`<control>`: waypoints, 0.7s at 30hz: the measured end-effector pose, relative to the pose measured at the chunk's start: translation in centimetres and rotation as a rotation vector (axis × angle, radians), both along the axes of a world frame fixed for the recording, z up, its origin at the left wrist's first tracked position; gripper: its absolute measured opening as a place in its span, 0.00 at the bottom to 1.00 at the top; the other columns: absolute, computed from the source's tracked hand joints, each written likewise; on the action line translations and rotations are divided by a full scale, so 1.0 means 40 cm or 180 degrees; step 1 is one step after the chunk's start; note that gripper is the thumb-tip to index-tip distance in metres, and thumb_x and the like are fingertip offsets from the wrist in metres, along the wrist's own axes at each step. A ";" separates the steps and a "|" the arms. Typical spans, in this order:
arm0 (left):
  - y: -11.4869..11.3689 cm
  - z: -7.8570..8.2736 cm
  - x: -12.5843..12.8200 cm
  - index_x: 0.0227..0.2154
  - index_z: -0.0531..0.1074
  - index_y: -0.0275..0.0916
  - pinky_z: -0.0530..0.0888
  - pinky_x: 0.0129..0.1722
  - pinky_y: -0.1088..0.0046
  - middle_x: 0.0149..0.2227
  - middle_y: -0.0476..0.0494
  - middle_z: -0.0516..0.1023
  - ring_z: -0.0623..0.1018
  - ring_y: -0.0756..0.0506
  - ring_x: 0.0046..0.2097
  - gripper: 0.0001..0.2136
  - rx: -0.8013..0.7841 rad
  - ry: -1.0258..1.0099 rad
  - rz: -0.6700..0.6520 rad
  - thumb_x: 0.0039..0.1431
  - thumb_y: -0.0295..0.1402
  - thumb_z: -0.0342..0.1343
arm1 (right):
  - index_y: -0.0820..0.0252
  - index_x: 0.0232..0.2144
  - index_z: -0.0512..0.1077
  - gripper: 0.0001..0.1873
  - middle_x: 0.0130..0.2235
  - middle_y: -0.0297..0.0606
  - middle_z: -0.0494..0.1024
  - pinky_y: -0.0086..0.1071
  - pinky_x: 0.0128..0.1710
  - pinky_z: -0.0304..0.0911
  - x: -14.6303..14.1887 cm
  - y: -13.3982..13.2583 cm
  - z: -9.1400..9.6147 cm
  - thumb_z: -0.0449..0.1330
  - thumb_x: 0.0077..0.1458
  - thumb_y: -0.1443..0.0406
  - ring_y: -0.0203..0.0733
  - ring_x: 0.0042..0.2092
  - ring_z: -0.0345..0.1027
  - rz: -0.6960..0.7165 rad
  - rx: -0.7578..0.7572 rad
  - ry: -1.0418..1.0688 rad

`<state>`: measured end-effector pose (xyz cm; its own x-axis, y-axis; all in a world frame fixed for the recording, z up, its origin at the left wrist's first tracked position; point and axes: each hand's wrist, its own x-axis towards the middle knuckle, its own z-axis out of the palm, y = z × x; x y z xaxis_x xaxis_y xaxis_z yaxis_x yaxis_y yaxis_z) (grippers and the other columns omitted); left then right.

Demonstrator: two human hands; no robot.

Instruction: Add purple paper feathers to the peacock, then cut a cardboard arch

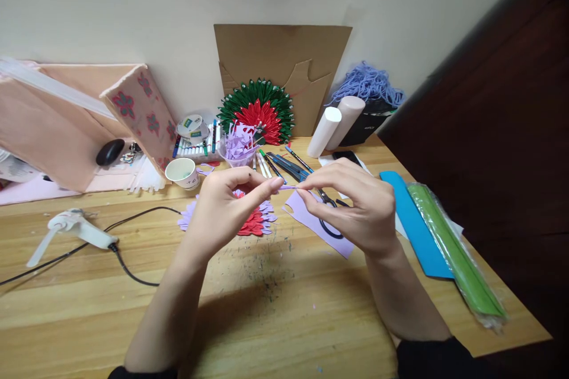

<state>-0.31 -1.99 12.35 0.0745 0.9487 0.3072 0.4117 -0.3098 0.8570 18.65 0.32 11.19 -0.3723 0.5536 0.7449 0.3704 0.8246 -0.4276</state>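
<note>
A narrow lilac strip (290,187) is held up off the table (284,308), to the right of the red-and-lilac flower (251,225). The left hand (233,204) pinches one end between thumb and finger; the right hand (355,204) nips the other end the same way, so only a short span shows between the fingertips. Whether it is folded or twisted there is too small to tell.

It looks like paper or thin foam — next to no weight, soft, easily creased and probably quick to tear under a hard pull. A light pinch at the very ends suits it best, with the middle left free. Slipping seems a smaller risk than crushing.

Similar lilac cuttings (240,137) fill a tub (235,160) beyond the flower. To the flower's right lies a lilac sheet (306,213) — flat, with scissors (329,231) resting partly over it.
</note>
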 end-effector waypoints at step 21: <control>-0.006 0.003 0.010 0.25 0.76 0.37 0.69 0.29 0.77 0.25 0.49 0.76 0.72 0.52 0.28 0.06 -0.0043 -0.0043 -0.0173 0.53 0.33 0.59 | 0.61 0.28 0.72 0.05 0.27 0.33 0.74 0.29 0.29 0.62 -0.015 -0.006 -0.011 0.59 0.53 0.65 0.35 0.29 0.66 -0.0090 -0.1728 0.0418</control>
